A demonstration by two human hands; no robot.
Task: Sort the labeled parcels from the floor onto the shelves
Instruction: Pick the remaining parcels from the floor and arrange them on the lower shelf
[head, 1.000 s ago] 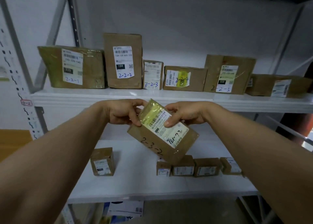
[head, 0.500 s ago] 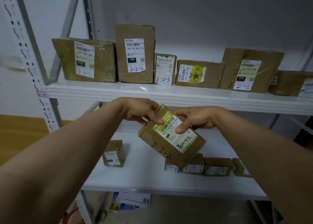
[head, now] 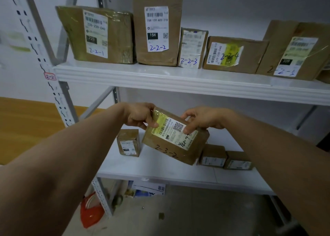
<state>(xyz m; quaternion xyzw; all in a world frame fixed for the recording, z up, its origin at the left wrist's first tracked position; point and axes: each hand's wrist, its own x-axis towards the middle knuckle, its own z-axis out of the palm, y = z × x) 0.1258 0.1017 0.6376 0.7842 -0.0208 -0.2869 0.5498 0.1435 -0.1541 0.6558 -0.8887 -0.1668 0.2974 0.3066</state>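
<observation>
A brown cardboard parcel [head: 171, 142] marked "2-3-2", with a white and yellow label, is held tilted in the air in front of the lower shelf [head: 160, 171]. My left hand [head: 141, 116] grips its upper left corner. My right hand [head: 200, 119] grips its upper right edge, thumb on the label. On the lower shelf a small parcel [head: 128, 142] stands to the left of the held one, and two small parcels [head: 213, 156] [head: 238, 161] sit to the right behind it.
The upper shelf [head: 178, 82], tagged "2-2" on the grey upright [head: 50, 76], carries parcels marked 2-2-1 [head: 100, 35], 2-2-2 [head: 157, 26], 2-2-3 [head: 192, 48], 2-2-4 [head: 234, 55] and 2-2-5 [head: 292, 51]. A red bag [head: 91, 210] and printed packets [head: 148, 189] lie on the floor below.
The held parcel has come down from the upper shelf edge to lower-shelf height. The view has shifted closer and leftward; both hands keep their grip.
</observation>
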